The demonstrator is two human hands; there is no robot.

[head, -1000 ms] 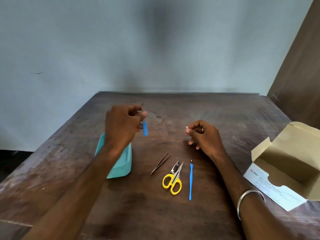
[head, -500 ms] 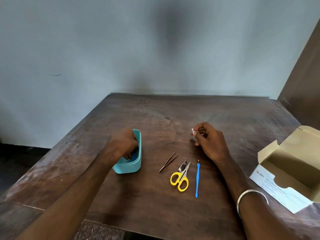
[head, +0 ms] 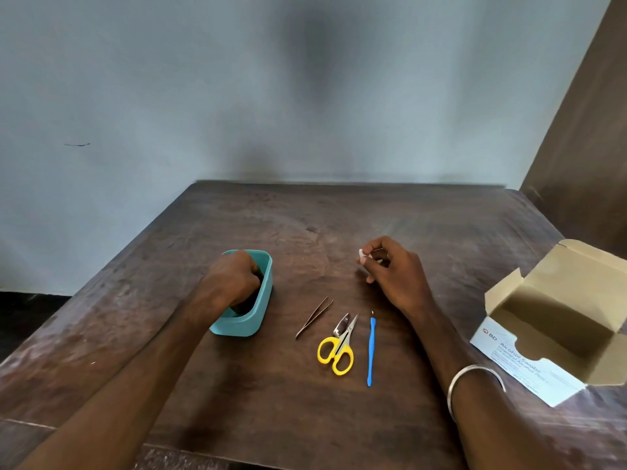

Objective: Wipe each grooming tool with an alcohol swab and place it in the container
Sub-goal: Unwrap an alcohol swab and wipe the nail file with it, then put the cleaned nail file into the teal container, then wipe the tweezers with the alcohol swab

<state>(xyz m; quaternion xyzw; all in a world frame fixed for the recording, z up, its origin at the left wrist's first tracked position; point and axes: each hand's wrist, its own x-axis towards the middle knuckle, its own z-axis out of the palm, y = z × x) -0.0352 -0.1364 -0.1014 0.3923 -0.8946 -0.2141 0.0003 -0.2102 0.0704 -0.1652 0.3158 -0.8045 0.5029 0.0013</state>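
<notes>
A teal container [head: 264,301] stands left of centre on the wooden table [head: 339,225]. My left hand [head: 234,279] reaches down into it with curled fingers; its fingertips and whatever they hold are hidden behind the wall. My right hand [head: 397,276] hovers over the table and pinches a small white alcohol swab [head: 362,254] between thumb and fingers. In front of my hands lie brown tweezers [head: 314,317], yellow-handled scissors [head: 337,349] with a small metal nipper [head: 341,324] beside the blades, and a thin blue tool [head: 371,351].
An open cardboard box of alcohol swabs [head: 559,320] sits at the table's right edge. A grey wall stands behind the table, and a brown panel rises at the far right. The table's near edge runs under my forearms.
My left hand carried a short blue tool from above the table down into the teal container, where it stays. My right hand kept hold of the swab and barely moved.
</notes>
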